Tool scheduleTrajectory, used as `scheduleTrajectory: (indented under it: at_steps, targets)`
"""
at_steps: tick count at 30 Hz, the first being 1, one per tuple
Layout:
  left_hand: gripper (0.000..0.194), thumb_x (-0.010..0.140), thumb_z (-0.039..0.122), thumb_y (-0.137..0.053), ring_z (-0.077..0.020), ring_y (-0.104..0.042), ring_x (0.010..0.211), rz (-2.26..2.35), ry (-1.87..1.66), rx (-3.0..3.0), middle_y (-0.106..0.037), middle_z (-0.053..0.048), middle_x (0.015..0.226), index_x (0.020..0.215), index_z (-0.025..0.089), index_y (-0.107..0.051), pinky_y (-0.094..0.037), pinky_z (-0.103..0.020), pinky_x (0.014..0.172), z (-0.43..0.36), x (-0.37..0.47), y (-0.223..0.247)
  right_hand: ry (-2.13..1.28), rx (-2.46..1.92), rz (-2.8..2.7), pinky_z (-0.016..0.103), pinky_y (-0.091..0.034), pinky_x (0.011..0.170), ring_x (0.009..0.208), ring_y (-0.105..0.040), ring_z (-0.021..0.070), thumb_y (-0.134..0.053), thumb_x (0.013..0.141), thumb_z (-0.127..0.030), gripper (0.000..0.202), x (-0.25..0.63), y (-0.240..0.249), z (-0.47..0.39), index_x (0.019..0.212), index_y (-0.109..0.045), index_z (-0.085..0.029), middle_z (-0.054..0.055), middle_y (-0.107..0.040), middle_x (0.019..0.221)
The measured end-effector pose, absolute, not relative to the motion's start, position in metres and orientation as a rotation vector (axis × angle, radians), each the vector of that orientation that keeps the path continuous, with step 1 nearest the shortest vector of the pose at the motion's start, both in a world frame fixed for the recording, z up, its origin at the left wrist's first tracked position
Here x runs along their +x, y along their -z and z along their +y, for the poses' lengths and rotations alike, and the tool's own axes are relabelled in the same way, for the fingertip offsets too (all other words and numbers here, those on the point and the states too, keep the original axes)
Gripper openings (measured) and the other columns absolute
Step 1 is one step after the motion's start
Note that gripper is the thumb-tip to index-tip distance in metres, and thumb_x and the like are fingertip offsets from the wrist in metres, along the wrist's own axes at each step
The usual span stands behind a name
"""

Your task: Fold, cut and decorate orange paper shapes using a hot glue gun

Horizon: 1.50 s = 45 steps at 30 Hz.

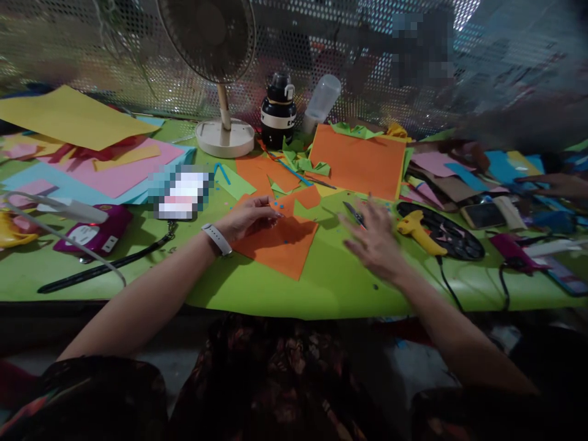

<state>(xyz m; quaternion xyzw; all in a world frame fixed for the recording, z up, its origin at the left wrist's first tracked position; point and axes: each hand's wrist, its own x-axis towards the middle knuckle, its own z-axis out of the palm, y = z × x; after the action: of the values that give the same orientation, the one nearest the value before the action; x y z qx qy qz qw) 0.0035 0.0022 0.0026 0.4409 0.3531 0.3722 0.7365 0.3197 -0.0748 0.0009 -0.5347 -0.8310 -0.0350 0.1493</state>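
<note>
Over the orange sheet (281,252) on the desk (335,291), the left hand (249,218) curled, its grip unclear; right of the sheet, the right hand (376,237) spread, empty, by a pointed tool (351,212). Scraps (304,162) beyond the sheet suggested cutting partly done; what remained didn't show.

1. Your left hand (255,219) and right hand (374,236) are bare; so are your forearms;
2. you wear a whitish wristband (217,239) on the left; any watch face is hidden;
3. your left sleeve (110,392) is dark, with reddish and greenish streaks;
4. your right sleeve (482,413) is dark too; shadow blurs its pattern;
5. your lap's dark cloth (285,373) bears a dull, floral-looking print.
</note>
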Motion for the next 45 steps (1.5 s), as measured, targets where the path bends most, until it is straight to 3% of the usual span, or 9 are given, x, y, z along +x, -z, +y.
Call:
scheduleTrajectory:
  at_steps: [2,6,16,20,23,27,32,38,45]
  targets:
    - [0.022,0.066,0.009,-0.078,-0.0054,-0.056,0.055,0.777,-0.822,0.955,-0.065,0.002,0.069,0.077,0.015,-0.06,-0.044,-0.017,0.055,0.002,0.003,-0.002,-0.052,-1.355,-2.557,0.066,-0.007,0.118,0.152,-0.002,0.0366,-0.041,0.096,-0.06,0.057,0.282,0.0,-0.081,0.147,-0.046,-0.034,0.002,-0.007,0.167]
    - [0.02,0.067,0.01,-0.077,-0.0053,-0.056,0.053,0.774,-0.817,0.963,-0.065,0.002,0.067,0.079,0.014,-0.061,-0.045,-0.017,0.054,0.001,0.004,-0.005,-0.196,-1.262,-2.645,0.065,-0.009,0.12,0.153,-0.007,0.0356,-0.04,0.093,-0.067,0.064,0.243,0.002,-0.083,0.146,-0.049,-0.032,0.003,-0.016,0.166]
    - [0.02,0.066,0.01,-0.077,-0.0061,-0.056,0.054,0.761,-0.798,0.962,-0.064,0.002,0.067,0.077,0.015,-0.06,-0.045,-0.019,0.055,0.002,0.003,-0.004,-0.186,-1.245,-2.709,0.061,-0.011,0.122,0.152,-0.014,0.0342,-0.034,0.091,-0.073,0.071,0.225,0.009,-0.075,0.142,-0.054,-0.028,0.005,-0.035,0.159]
    - [0.021,0.067,0.01,-0.077,-0.006,-0.056,0.055,0.765,-0.803,0.965,-0.064,0.002,0.068,0.078,0.015,-0.06,-0.044,-0.019,0.056,0.003,0.002,-0.001,-0.281,-1.229,-2.672,0.062,-0.01,0.121,0.15,-0.019,0.0357,-0.034,0.091,-0.074,0.074,0.227,0.008,-0.074,0.141,-0.056,-0.024,0.009,-0.034,0.159]
    - [0.023,0.066,0.011,-0.079,-0.0059,-0.056,0.055,0.759,-0.805,0.951,-0.065,0.002,0.069,0.081,0.015,-0.061,-0.044,-0.019,0.057,0.004,0.001,0.0,-0.504,-1.222,-2.455,0.059,-0.019,0.12,0.149,-0.025,0.0309,-0.03,0.093,-0.072,0.071,0.233,-0.001,-0.075,0.14,-0.056,-0.027,0.008,-0.037,0.158]
    - [0.023,0.066,0.013,-0.08,-0.0056,-0.054,0.054,0.757,-0.812,0.952,-0.062,0.002,0.065,0.079,0.014,-0.061,-0.042,-0.018,0.054,0.002,0.002,-0.001,-0.983,-1.198,-1.976,0.056,-0.036,0.112,0.139,-0.044,0.026,-0.018,0.099,-0.064,0.062,0.241,-0.012,-0.078,0.131,-0.062,-0.035,0.001,-0.054,0.147]
    - [0.018,0.068,0.015,-0.078,-0.006,-0.051,0.051,0.781,-0.774,1.019,-0.058,0.003,0.06,0.077,0.015,-0.062,-0.037,-0.019,0.05,-0.001,0.003,-0.007,-1.092,-1.113,-1.686,0.052,-0.041,0.108,0.129,-0.055,0.0256,-0.006,0.098,-0.064,0.076,0.241,-0.015,-0.076,0.125,-0.067,-0.027,0.006,-0.066,0.132]
    - [0.014,0.068,0.017,-0.074,-0.0066,-0.052,0.052,0.8,-0.733,1.078,-0.063,0.0,0.064,0.077,0.013,-0.063,-0.036,-0.018,0.048,-0.002,0.003,-0.008,-0.648,-1.102,-1.943,0.052,-0.032,0.114,0.138,-0.043,0.0247,-0.022,0.1,-0.061,0.058,0.236,-0.031,-0.069,0.134,-0.06,-0.033,0.003,-0.055,0.144]
    - [0.018,0.069,0.013,-0.074,-0.0053,-0.054,0.052,0.766,-0.693,1.001,-0.063,0.001,0.066,0.085,0.012,-0.066,-0.039,-0.017,0.05,-0.004,0.002,-0.008,-0.103,-1.137,-2.382,0.058,-0.017,0.119,0.15,-0.013,0.0305,-0.017,0.096,-0.07,0.069,0.227,-0.015,-0.062,0.148,-0.045,-0.035,0.001,-0.018,0.164]
